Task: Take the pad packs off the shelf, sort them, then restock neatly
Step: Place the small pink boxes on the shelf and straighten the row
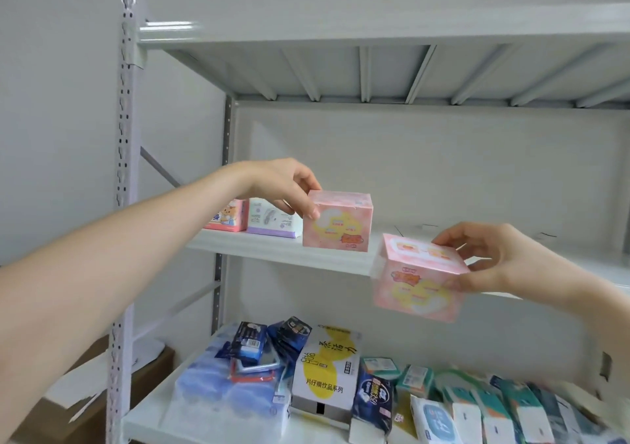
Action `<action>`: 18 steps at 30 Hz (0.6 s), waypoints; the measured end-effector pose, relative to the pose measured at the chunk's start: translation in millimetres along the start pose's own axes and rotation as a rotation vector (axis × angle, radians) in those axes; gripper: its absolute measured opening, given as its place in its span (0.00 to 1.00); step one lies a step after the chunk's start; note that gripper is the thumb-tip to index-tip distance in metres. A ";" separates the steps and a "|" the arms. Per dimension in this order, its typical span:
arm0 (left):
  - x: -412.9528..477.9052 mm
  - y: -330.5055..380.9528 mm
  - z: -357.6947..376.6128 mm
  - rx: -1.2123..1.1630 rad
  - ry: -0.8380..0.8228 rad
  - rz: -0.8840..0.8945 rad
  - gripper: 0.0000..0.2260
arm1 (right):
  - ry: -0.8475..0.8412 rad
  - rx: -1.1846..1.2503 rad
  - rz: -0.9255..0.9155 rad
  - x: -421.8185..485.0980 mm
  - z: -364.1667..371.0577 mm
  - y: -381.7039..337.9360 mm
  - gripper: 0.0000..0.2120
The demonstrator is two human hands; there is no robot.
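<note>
— What is the left hand (286,188) doing?
— With the arm stretching forward, it is pinching the top left corner of a pink pack (337,220). The pack is standing upright on the middle shelf (272,249), its long side running left to right.
— And the right hand (504,259)?
— It is gripping a second pink pack (421,276), which is hanging tilted just before the shelf edge.

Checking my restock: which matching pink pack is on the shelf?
The pink pack in the left hand; it stands on the shelf, the right hand holds its twin tilted in midair.
</note>
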State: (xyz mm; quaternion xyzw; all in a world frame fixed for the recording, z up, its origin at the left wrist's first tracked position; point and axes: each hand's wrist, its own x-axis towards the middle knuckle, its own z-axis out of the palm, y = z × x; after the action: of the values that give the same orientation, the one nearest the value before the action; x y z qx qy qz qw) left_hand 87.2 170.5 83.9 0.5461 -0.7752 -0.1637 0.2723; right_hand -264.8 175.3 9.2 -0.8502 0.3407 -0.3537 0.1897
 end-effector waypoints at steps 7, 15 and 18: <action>69.4 -20.1 -20.9 0.045 -0.013 -0.005 0.20 | 0.001 0.021 0.012 67.1 12.3 24.3 0.20; 157.2 -67.7 -42.6 0.072 -0.037 0.039 0.21 | 0.071 0.071 0.035 145.1 20.0 62.8 0.24; 192.3 -82.6 -43.5 0.086 -0.066 0.044 0.20 | 0.079 0.084 0.055 171.9 17.9 81.5 0.24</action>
State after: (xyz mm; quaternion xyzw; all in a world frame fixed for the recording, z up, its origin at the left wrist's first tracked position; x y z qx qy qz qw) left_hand 126.7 -36.5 119.9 0.5343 -0.8019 -0.1419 0.2263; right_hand -199.1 -2.7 32.3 -0.8174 0.3558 -0.3955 0.2211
